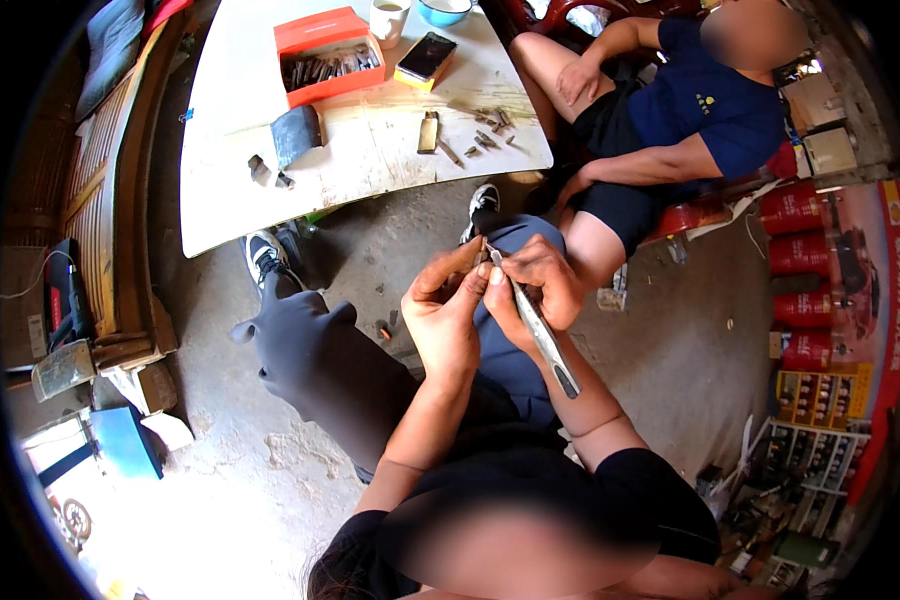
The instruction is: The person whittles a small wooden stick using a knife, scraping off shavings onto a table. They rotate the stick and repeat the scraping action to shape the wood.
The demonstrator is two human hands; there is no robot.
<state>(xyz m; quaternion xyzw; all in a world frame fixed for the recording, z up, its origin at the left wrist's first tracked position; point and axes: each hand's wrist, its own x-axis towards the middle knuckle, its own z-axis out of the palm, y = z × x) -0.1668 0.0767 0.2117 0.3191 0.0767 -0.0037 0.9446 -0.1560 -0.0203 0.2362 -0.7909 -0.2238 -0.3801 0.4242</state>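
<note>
Far in front of you stands the white table (235, 185), with a seated person (715, 110) to its right and an open red box (340, 90) of small pieces near its far edge. Nearer, your right hand (545, 282) is closed around a slim grey tool (542, 335), while your left hand (445, 308), just beside it, pinches a small dark piece (481, 256) at the tool's far end; whether they touch, I can't tell.
</note>
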